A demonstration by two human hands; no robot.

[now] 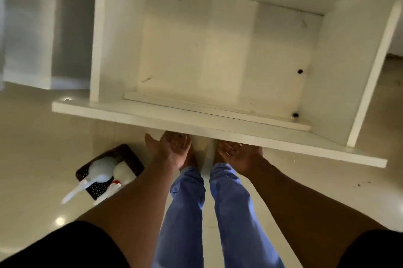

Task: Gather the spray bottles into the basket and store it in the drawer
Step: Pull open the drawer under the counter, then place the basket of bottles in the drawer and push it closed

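Observation:
A white drawer (196, 54) stands pulled out below me, with nothing inside it. Its front panel (152, 118) runs across the view. On the floor at the left sits a dark perforated basket (133, 157) holding a pale spray bottle (102, 167) and a white spray bottle (124, 173); a long trigger nozzle (74, 191) sticks out over its rim. My left hand (172, 150) is palm up with fingers apart just below the panel's edge. My right hand (238, 156) has curled fingers partly hidden under the panel; whether it grips it is unclear.
My legs in blue trousers (229, 202) and bare feet stand on glossy pale floor tiles (43, 158) right in front of the drawer. A white cabinet side and wall (30, 27) rise at the left. Small dark specks (364, 183) lie on the floor at the right.

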